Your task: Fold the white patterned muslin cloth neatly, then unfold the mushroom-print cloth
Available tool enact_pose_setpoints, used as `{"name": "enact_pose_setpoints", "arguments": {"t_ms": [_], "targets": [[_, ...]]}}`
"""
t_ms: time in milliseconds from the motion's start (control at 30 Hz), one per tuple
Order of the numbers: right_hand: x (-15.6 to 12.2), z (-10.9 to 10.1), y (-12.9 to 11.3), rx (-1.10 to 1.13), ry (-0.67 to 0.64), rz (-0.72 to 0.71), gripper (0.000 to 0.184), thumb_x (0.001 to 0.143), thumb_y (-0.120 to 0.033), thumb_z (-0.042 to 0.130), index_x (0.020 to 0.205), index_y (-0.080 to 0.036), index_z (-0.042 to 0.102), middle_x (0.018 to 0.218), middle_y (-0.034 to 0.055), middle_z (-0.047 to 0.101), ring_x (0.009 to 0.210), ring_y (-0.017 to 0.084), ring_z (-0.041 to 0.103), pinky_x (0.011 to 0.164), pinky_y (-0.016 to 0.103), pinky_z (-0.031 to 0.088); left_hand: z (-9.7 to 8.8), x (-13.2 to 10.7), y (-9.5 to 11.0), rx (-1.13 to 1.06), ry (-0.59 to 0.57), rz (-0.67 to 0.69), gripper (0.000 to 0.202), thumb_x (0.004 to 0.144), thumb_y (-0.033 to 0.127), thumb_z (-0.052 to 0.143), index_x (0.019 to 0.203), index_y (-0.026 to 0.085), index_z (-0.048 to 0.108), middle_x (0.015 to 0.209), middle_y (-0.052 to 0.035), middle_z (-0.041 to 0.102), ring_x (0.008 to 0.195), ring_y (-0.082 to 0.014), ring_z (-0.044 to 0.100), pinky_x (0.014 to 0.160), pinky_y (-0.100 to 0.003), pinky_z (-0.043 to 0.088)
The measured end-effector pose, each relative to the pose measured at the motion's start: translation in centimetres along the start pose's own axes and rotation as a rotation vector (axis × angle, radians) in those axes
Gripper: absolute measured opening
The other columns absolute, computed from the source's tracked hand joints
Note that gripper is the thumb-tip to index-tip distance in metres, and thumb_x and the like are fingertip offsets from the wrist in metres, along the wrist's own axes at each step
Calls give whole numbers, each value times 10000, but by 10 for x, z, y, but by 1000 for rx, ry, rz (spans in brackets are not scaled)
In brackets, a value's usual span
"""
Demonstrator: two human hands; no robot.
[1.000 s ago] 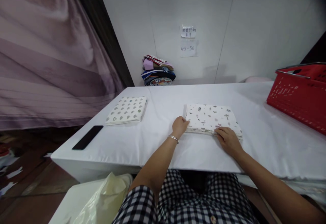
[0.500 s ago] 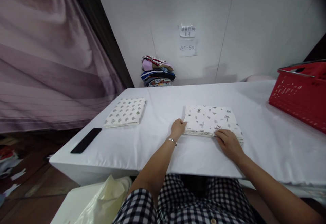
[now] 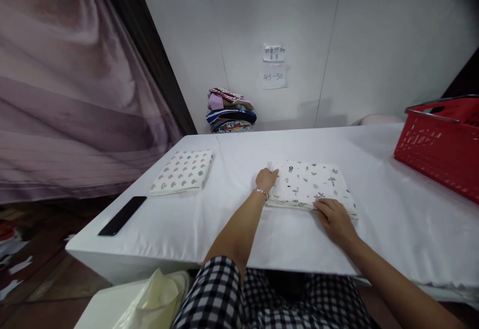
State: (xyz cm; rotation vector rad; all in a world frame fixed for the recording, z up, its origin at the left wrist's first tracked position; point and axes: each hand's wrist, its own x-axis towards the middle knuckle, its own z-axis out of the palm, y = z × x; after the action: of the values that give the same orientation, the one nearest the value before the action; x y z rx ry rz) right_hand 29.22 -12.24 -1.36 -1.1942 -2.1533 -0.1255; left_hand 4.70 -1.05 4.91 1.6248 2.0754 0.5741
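Observation:
A folded white cloth with small printed motifs (image 3: 310, 184) lies on the white table (image 3: 232, 214) in front of me. My left hand (image 3: 266, 179) rests against the cloth's left edge, fingers curled onto it, a bracelet on the wrist. My right hand (image 3: 333, 215) lies on the cloth's near edge, fingers pressed flat on the fabric. A second folded cloth with green-grey prints (image 3: 183, 172) sits apart at the table's left.
A black phone (image 3: 122, 215) lies near the table's left front corner. A red plastic basket (image 3: 441, 144) stands at the right. A stack of folded coloured fabrics (image 3: 231, 111) sits against the wall behind. A pale plastic bag (image 3: 149, 304) hangs below the table.
My left hand has slid a little farther up along the cloth's left edge. The right hand has stayed on the near edge. The view has tilted slightly.

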Motion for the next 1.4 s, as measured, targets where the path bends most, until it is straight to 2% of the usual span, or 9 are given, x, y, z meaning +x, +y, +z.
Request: {"name": "enact_pose_setpoints", "arguments": {"t_ms": [167, 267, 400, 567, 700, 833, 967, 1133, 1400], "targets": [[0, -2, 0, 6, -7, 2, 245, 877, -250, 442, 1036, -205, 622, 1028, 98, 621, 962, 244, 546, 807, 414, 445, 9, 3, -3, 12, 58, -28, 291, 867, 394, 437, 895, 160, 606, 1030, -123, 649, 967, -219, 600, 743, -285, 423], [0, -1, 0, 12, -14, 1, 239, 875, -244, 447, 1034, -200, 619, 1028, 96, 619, 956, 237, 544, 806, 405, 445, 11, -1, -7, 20, 78, -44, 275, 886, 345, 400, 928, 156, 595, 1050, -130, 638, 987, -211, 590, 775, -290, 417], [0, 0, 0, 8, -2, 13, 230, 878, -246, 450, 1021, -194, 622, 1025, 96, 619, 952, 235, 546, 799, 397, 445, 9, 4, -5, 26, 73, -28, 309, 874, 401, 418, 913, 156, 602, 1026, -126, 644, 958, -215, 599, 763, -288, 417], [-1, 1, 0, 5, -4, 8, 230, 877, -251, 455, 1028, -198, 621, 1028, 90, 623, 957, 233, 551, 805, 396, 445, 5, 22, 11, 33, 70, 5, 413, 857, 499, 422, 937, 137, 605, 1049, -144, 634, 986, -231, 587, 779, -290, 412], [-1, 1, 0, 6, -7, 8, 234, 877, -252, 452, 1033, -205, 619, 1030, 88, 626, 966, 237, 558, 804, 400, 450, 9, 32, 18, 37, 74, -13, 361, 887, 419, 399, 986, 130, 592, 1092, -155, 616, 1015, -230, 578, 799, -293, 407], [0, 0, 0, 13, -5, 15, 241, 880, -265, 444, 1033, -216, 624, 1026, 92, 628, 952, 242, 568, 797, 407, 453, 17, 34, 11, 37, 87, -59, 336, 919, 348, 334, 1022, 138, 575, 1121, -152, 601, 1026, -220, 574, 812, -299, 406], [0, -1, -2, 20, -6, 23, 242, 878, -256, 443, 1035, -224, 624, 1029, 88, 630, 953, 240, 567, 795, 406, 454, 18, 36, 9, 40, 95, -58, 336, 917, 373, 340, 997, 149, 577, 1096, -139, 609, 1007, -218, 579, 802, -301, 407], [0, -1, -2, 20, -23, 33, 229, 874, -249, 455, 1032, -215, 615, 1035, 91, 627, 963, 243, 560, 806, 414, 448, 12, 45, 20, 41, 116, -35, 431, 893, 498, 349, 1010, 145, 568, 1111, -147, 594, 1004, -237, 577, 794, -314, 413], [0, 0, -1, 16, -13, 19, 241, 869, -248, 450, 1035, -222, 622, 1034, 87, 629, 969, 243, 562, 812, 411, 447, 21, 56, 16, 17, 78, -98, 328, 920, 359, 334, 1016, 147, 564, 1121, -154, 599, 1006, -221, 586, 788, -300, 415]]}}
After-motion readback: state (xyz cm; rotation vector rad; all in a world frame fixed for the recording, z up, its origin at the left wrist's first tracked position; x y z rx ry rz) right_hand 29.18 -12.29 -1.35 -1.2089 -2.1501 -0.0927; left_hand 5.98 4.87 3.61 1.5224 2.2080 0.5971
